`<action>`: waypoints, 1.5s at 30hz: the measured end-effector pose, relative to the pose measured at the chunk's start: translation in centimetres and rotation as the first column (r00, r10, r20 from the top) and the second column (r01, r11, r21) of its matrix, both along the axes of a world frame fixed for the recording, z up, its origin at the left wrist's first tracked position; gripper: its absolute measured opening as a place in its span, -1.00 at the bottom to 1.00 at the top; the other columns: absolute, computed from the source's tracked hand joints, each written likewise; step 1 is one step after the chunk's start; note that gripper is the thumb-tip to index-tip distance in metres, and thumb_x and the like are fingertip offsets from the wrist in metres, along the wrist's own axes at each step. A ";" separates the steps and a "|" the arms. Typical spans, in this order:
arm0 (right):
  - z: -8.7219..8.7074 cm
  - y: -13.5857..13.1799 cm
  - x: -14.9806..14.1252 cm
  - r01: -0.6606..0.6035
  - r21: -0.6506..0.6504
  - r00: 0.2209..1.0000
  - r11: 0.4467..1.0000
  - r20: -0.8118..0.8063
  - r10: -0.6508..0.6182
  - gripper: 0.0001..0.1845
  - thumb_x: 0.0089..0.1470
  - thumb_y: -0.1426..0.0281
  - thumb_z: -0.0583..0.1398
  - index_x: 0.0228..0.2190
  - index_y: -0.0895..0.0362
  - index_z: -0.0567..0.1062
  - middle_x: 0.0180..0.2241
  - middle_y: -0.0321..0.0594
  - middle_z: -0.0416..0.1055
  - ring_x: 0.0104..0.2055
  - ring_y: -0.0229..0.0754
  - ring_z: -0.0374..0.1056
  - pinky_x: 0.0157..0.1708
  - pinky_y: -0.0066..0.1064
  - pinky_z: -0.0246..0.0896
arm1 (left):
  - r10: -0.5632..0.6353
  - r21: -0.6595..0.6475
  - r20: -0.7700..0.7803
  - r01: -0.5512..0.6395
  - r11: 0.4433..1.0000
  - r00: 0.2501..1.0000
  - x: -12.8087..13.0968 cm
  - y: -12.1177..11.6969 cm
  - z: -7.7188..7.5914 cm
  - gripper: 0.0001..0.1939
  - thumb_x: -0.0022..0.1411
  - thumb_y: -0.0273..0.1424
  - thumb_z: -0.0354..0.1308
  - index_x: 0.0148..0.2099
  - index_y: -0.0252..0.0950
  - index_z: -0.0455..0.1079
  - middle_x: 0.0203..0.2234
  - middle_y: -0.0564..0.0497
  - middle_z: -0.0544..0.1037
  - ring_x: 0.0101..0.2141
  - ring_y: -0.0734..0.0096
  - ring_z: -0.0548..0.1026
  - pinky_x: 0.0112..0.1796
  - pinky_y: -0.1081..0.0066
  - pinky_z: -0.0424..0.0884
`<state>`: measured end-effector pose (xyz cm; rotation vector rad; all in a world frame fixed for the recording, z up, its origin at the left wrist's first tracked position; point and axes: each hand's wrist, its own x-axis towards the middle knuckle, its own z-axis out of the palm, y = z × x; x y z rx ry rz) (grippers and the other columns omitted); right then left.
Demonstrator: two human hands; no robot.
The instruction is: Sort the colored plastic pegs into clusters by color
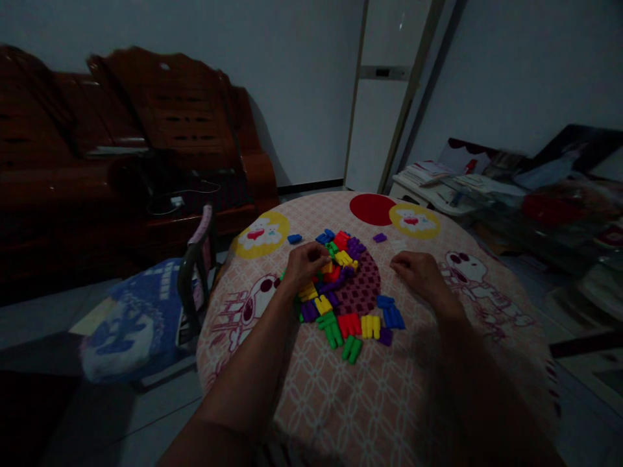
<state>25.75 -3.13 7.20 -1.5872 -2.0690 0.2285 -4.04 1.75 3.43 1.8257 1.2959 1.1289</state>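
My left hand (pixel 305 264) is over the left side of a heap of colourful plastic building blocks, its fingers pinched together. An orange-yellow block (pixel 328 266) shows right under the fingertips; whether they grip it, I cannot tell. To the right of the heap, my right hand (pixel 419 272) hovers low over or rests on the tablecloth, thumb and fingers closed, and anything between them is too small to make out. Just beyond it lies a pale, whitish piece (pixel 400 245). Nearer to me are green blocks (pixel 331 329), a red block (pixel 349 325), a yellow block (pixel 370 327) and blue blocks (pixel 390 314).
The round table has a patterned pink cloth (pixel 341 402). A lone blue block (pixel 294 239) and a purple block (pixel 380 238) lie toward the far side. At left stands a chair with a blue cover (pixel 131 318); a cluttered side table (pixel 438 191) is at right.
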 end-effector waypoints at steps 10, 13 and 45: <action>-1.0 -1.5 -6.4 -0.283 -0.077 0.906 0.956 -0.347 0.241 -0.77 0.09 0.25 0.31 -0.48 0.14 0.55 -0.55 -0.38 0.36 -0.48 -0.31 0.21 -0.45 -0.47 0.01 | -0.301 0.016 0.112 0.301 0.953 0.947 3.6 -3.3 0.9 -0.70 0.15 -0.18 0.30 -0.17 -0.28 0.56 -0.26 -0.09 0.67 -0.27 0.24 0.60 -0.19 0.30 0.53; -0.7 -1.6 -6.1 -0.294 -0.109 0.918 0.950 -0.309 0.249 -0.71 0.09 0.24 0.31 -0.55 0.15 0.51 -0.60 -0.40 0.29 -0.51 -0.33 0.17 -0.48 -0.46 -0.07 | -0.329 0.026 0.124 0.328 0.944 0.936 4.0 -3.6 0.7 -0.73 0.18 -0.19 0.27 -0.18 -0.27 0.57 -0.25 -0.10 0.67 -0.22 0.21 0.61 -0.17 0.30 0.53; -4.4 1.5 9.4 0.429 -0.383 0.765 0.818 -0.327 -0.555 -0.69 -0.18 0.51 0.32 -0.27 0.23 0.58 -0.68 -0.34 0.42 -0.65 -0.22 0.35 -0.67 -0.50 0.19 | 0.363 0.007 0.365 -0.392 0.920 0.857 -2.0 0.7 -2.1 -0.73 0.08 -0.27 0.21 -0.24 -0.34 0.57 -0.51 0.03 0.58 -0.54 0.45 0.53 -0.49 0.50 0.45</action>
